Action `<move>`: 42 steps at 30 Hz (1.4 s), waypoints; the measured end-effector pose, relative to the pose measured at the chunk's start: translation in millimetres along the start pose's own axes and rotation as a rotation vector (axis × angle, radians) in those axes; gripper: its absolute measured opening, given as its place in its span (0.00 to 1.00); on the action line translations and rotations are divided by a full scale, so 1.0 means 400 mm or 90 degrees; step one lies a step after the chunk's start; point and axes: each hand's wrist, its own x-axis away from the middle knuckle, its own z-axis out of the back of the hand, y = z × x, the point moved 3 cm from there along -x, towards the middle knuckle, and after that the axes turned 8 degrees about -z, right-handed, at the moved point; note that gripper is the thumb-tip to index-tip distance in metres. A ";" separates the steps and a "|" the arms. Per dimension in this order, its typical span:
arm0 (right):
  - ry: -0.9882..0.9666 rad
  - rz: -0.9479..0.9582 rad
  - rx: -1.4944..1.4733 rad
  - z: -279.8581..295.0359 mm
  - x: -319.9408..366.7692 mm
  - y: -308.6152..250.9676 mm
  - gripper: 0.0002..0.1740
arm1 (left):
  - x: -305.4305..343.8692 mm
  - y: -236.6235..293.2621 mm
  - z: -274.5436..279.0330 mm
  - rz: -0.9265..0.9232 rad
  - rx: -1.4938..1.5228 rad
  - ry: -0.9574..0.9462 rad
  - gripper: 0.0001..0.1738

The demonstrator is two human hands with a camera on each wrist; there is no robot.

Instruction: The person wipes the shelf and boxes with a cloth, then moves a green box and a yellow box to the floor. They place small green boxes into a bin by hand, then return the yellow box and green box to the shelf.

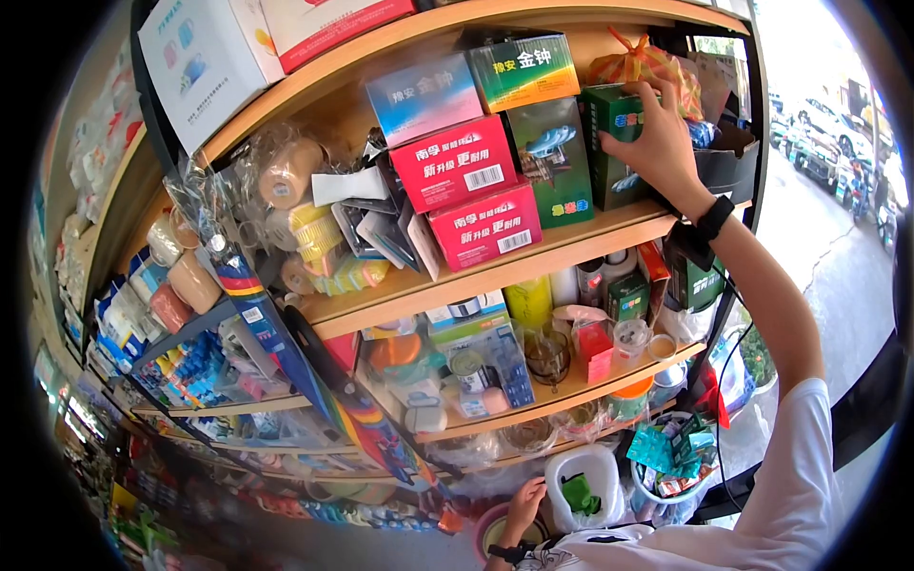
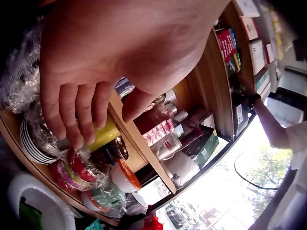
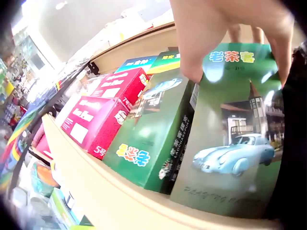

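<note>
My right hand (image 1: 662, 147) grips a tall green box (image 3: 235, 134) on the upper shelf, thumb at its left side and fingers over the other side. A light-blue car and a small tower are printed on its front. Just left of it stands a matching green box (image 3: 151, 129), upside down, with a narrow gap between them. My left hand (image 2: 120, 52) hangs low with its fingers loosely extended, holding nothing. In the head view it is beside a white bin (image 1: 562, 466) with a green item inside.
Red battery boxes (image 1: 457, 162) are stacked left of the green boxes, with blue and yellow-green boxes above. An orange striped bag (image 1: 647, 67) lies behind my right hand. Jars and cups fill the lower shelf (image 1: 619, 381). A black cable (image 1: 721, 419) hangs at the right.
</note>
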 end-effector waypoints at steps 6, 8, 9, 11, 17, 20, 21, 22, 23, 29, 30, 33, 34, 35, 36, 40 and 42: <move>0.169 0.103 -0.171 0.037 0.051 0.011 0.37 | 0.014 0.044 0.005 -0.019 0.018 0.003 0.21; 0.208 0.160 -0.123 0.062 0.056 -0.014 0.37 | 0.018 0.058 0.006 -0.011 -0.003 0.016 0.21; 0.197 0.170 -0.114 0.077 0.056 -0.023 0.38 | 0.020 0.067 0.004 -0.006 -0.004 0.015 0.21; 0.160 0.175 -0.087 0.116 0.067 -0.024 0.38 | 0.022 0.074 -0.003 -0.018 0.020 0.005 0.21; -0.069 0.108 -0.265 0.246 0.215 -0.080 0.40 | -0.040 0.437 -0.128 -0.147 0.116 -0.039 0.43; -0.150 0.122 -0.234 0.301 0.318 -0.148 0.39 | -0.046 0.791 -0.200 -0.485 -0.060 0.004 0.70; -0.170 0.126 -0.236 0.313 0.346 -0.168 0.39 | -0.036 0.877 -0.224 -0.582 -0.086 0.040 0.76; -0.189 0.130 -0.238 0.323 0.373 -0.191 0.39 | -0.034 0.935 -0.252 -0.590 -0.087 0.039 0.76; -0.210 0.106 -0.282 0.322 0.403 -0.203 0.39 | -0.026 0.985 -0.286 -0.646 -0.074 0.031 0.76; -0.238 0.153 -0.290 0.345 0.482 -0.271 0.42 | -0.006 1.000 -0.356 -0.630 0.200 -0.019 0.59; -0.236 0.154 -0.289 0.356 0.467 -0.276 0.42 | -0.005 0.963 -0.350 -0.632 0.200 -0.021 0.59; -0.187 0.177 -0.360 0.313 0.381 -0.235 0.46 | 0.006 0.892 -0.329 -0.564 0.176 0.088 0.41; -0.086 0.240 -0.275 0.280 0.316 -0.219 0.46 | 0.009 0.888 -0.324 -0.564 0.178 0.087 0.41; -0.114 0.102 -0.313 0.246 0.266 -0.209 0.46 | 0.009 0.873 -0.315 -0.530 0.201 0.111 0.42; -0.051 0.120 -0.274 0.211 0.219 -0.201 0.47 | 0.011 0.858 -0.302 -0.494 0.223 0.134 0.42; 0.145 0.285 -0.094 0.073 0.012 -0.183 0.52 | 0.042 0.811 -0.239 -0.470 0.161 0.149 0.43; 0.031 0.283 -0.019 0.039 -0.052 -0.205 0.59 | 0.054 0.780 -0.202 -0.474 0.097 0.160 0.43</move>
